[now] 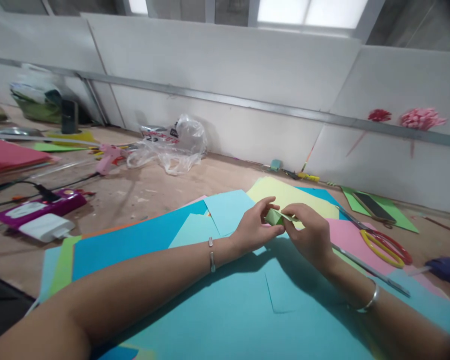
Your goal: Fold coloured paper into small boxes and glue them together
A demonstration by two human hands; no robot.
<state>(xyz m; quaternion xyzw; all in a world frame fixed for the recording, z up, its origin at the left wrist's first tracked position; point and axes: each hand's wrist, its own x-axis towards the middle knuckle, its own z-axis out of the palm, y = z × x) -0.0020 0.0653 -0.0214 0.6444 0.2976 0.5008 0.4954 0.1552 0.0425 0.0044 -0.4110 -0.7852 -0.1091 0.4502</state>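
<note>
Light-blue paper (209, 330) lies nearest the camera, flat on the table (225, 172), beneath both forearms. Above its far part, a small folded green piece (273, 217) is held between the hands. Left hand (249, 227): fingers curled, thumb and forefinger slightly parted, with the piece gripped between them. Right hand (311, 232): thumb and fingertips pinched nearly together on the piece's right edge; the exact contact is partly hidden. Each wrist carries a silver bracelet. To the right, scissors (364, 229) with red and yellow handles lie near a metallic strip (375, 272). Beyond the scissors, a phone (374, 206) rests on green paper (407, 219). Far left: a purple power strip (69, 200), a pink glue gun (108, 159) and a clear plastic bag (190, 140).
</note>
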